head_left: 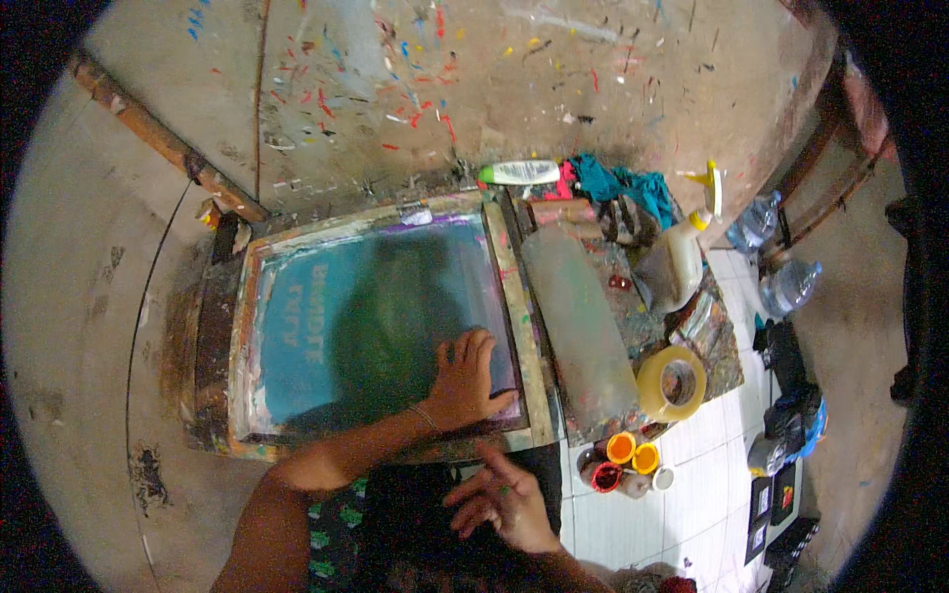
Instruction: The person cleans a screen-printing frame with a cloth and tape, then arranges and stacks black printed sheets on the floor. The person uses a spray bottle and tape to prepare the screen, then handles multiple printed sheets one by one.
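A screen printing frame (537, 395) with a teal mesh (297, 296) lies on a dark worktable in front of me. Pale lettering shows in the left part of the mesh, and my shadow falls over its middle. Near the frame's lower right corner, my left hand (465, 381) rests on the mesh with its fingers stretched out and its thumb pointing right. My right hand (509, 504) hovers palm up in front of the near edge, fingers loosely bent and apart, holding nothing. A ring shows on one of its fingers.
Right of the frame are a long translucent sheet (578, 321), a roll of tape (646, 383), a spray bottle (677, 259) and teal cloth (633, 188). Open paint pots (621, 448) stand on white tiles. A white-green bottle (519, 173) lies by the paint-spattered wall (445, 89). Water bottles (789, 287) stand farther right.
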`<state>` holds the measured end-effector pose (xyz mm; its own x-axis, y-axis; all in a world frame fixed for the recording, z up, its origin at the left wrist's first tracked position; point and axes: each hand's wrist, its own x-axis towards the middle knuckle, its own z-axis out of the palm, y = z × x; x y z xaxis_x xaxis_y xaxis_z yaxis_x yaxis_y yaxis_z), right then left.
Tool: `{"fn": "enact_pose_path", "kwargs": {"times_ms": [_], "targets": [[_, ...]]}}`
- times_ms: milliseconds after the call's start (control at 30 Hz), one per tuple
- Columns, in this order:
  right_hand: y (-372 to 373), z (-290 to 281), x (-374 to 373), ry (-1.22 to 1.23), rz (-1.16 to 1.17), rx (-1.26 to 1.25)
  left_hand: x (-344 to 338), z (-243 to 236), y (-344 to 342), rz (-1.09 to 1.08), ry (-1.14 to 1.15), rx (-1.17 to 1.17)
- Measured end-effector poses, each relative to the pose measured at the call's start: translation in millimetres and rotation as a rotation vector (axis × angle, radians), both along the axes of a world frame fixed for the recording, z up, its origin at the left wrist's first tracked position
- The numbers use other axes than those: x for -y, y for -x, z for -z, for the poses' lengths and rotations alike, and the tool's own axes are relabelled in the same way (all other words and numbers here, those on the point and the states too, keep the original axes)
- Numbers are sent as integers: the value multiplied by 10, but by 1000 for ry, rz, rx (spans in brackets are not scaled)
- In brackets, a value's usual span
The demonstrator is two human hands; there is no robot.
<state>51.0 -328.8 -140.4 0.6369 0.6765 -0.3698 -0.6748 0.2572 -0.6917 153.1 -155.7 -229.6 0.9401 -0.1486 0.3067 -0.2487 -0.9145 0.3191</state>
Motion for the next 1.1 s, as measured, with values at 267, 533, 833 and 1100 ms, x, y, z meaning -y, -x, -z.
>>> {"fn": "enact_pose_path", "kwargs": {"times_ms": [267,533,833,1100], "targets": [[40,46,343,171,88,208,-28,-2,81,501,-72,-3],[-738,15,1553,1186,447,975,103,-890,-101,716,393,-286],[-2193,337,1787,1772,-5,1125,848,-1200,297,512,749,-106],[-1355,-187,2151,1205,250,1008,1124,-859,1055,558,910,-323]]}}
